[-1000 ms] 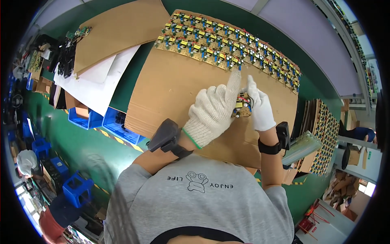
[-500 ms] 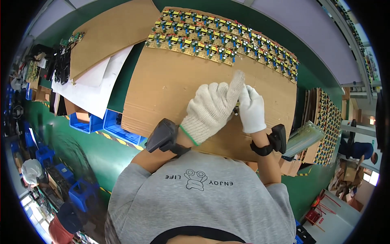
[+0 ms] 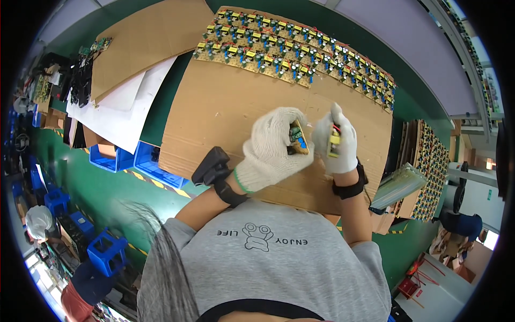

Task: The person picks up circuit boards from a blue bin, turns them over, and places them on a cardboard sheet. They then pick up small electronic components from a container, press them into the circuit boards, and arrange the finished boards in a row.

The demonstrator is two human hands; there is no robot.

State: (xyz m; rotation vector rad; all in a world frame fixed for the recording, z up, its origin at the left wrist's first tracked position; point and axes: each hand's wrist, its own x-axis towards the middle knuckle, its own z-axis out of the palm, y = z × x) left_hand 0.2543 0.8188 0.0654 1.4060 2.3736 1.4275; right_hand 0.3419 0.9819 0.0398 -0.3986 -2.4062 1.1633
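Note:
My left hand point(image 3: 268, 145), in a knitted off-white glove with a green cuff edge, is closed round a small circuit board point(image 3: 296, 137) with green and blue components. Most of that board hides inside the curled fingers. Beside it, my right hand point(image 3: 347, 147), in a smooth white glove, grips another small circuit board point(image 3: 335, 139) carrying a yellow part and a bit of red wire. The hands are slightly apart above a brown cardboard sheet point(image 3: 209, 118). Along the sheet's far edge lie joined rows of circuit boards point(image 3: 257, 51) with yellow, green and blue components.
At the left are another cardboard sheet point(image 3: 145, 48), white paper point(image 3: 102, 121) and blue bins point(image 3: 153, 166). Stacked board panels point(image 3: 426, 172) stand at the right, near a clear plastic-wrapped bundle point(image 3: 399, 185). Blue stools point(image 3: 107, 252) and other people are farther off.
My hands have drawn apart from where they met. The left has turned and its fingers have curled in, so a board shows in each hand.

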